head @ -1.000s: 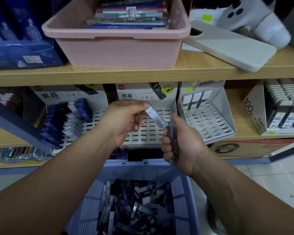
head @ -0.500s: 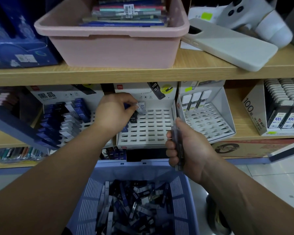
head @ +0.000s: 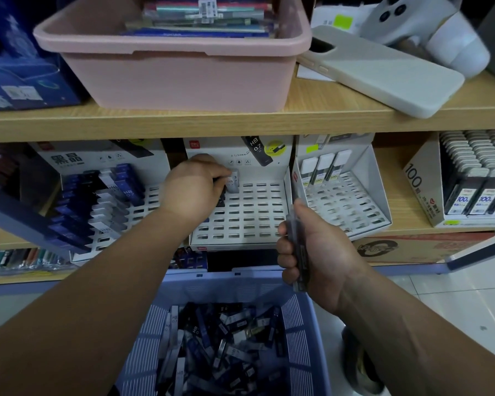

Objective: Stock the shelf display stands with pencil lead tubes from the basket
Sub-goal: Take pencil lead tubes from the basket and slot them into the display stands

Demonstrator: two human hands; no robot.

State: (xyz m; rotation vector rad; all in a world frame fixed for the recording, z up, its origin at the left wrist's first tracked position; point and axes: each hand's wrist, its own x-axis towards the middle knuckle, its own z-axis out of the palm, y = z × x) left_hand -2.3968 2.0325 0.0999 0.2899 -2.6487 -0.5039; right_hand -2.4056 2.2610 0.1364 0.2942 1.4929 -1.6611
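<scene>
Pencil lead tubes (head: 212, 352): slim dark and grey plastic sticks, heaped in the blue slotted plastic basket (head: 296, 318).
White slotted cardboard display stand (head: 252, 218): few tubes, upper left.
Left hand (head: 193, 187): pinching one grey-capped tube (head: 233, 182) at the stand's top row.
Right hand (head: 323, 252): clenched round a bundle of clear tubes (head: 299, 261), above the basket.
Pink plastic tub (head: 177, 78): flat packs, upper shelf.

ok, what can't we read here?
Head view:
- Left slots of the middle stand: hidden by the left hand.
- Count of the bundle in the right hand: fingers cover it.
- Near end of the basket: cut by the bottom edge.
- Labels on the basket tubes: mostly blurred.
</scene>
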